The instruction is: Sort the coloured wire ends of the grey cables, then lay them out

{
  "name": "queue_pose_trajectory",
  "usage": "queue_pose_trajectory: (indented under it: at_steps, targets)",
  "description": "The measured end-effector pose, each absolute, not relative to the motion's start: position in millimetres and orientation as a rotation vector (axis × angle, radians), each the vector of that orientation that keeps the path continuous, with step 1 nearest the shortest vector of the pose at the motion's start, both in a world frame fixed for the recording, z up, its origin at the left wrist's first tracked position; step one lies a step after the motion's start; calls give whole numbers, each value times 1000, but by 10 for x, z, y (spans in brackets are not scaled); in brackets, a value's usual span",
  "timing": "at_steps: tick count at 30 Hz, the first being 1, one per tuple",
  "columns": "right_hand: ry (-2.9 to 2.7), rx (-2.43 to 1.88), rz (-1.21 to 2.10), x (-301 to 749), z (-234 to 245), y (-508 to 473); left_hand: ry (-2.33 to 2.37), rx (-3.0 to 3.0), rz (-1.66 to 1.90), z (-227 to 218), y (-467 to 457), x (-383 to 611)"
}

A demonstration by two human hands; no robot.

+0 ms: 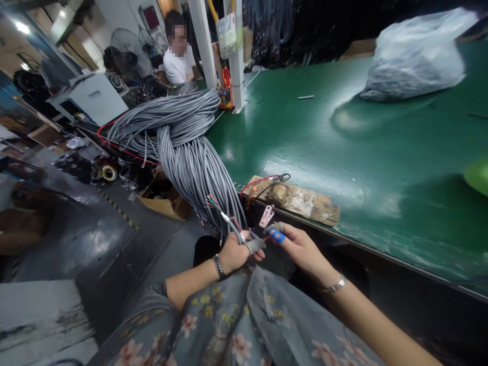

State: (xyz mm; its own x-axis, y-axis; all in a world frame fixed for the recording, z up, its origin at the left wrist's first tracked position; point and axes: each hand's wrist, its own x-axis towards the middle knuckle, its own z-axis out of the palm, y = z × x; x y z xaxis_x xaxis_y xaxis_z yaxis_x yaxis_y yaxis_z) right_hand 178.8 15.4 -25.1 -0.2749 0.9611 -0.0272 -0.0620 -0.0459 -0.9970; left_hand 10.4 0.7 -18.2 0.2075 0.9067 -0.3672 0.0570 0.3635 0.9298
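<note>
My left hand [238, 251] is closed around the end of a grey cable [235, 231], whose stripped end fans out into thin coloured wires [214, 204]. Tape or a finger cover wraps some of its fingers. My right hand [295, 244] pinches thin reddish wire beside the left one, with blue tape around a fingertip. A pink clothes peg [266, 216] shows just above the right fingertips, at the bench edge. From the bench a thick bundle of grey cables [198, 162] hangs down, its lower ends beside my left hand.
A worn wooden block [293, 200] with red and black leads lies along the edge of the green bench [381, 178]. Farther back are a white post [237, 61] and a filled plastic bag [415, 56]. Someone in a white shirt [177, 66] sits beyond the bench.
</note>
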Motion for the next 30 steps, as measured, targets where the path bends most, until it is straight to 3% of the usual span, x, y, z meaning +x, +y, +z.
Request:
queue_pose_trajectory:
  at_steps: [6, 16, 30]
  targets:
    - [-1068, -1013, 1579, 1636, -384, -4, 1195, 1016, 846, -144, 37, 148]
    - [-1028, -905, 1806, 1476, -256, 55, 1128, 1225, 615, -160, 2, -21]
    - [-750, -754, 1887, 1344, -269, 59, 1187, 777, 899, -365, 14, 30]
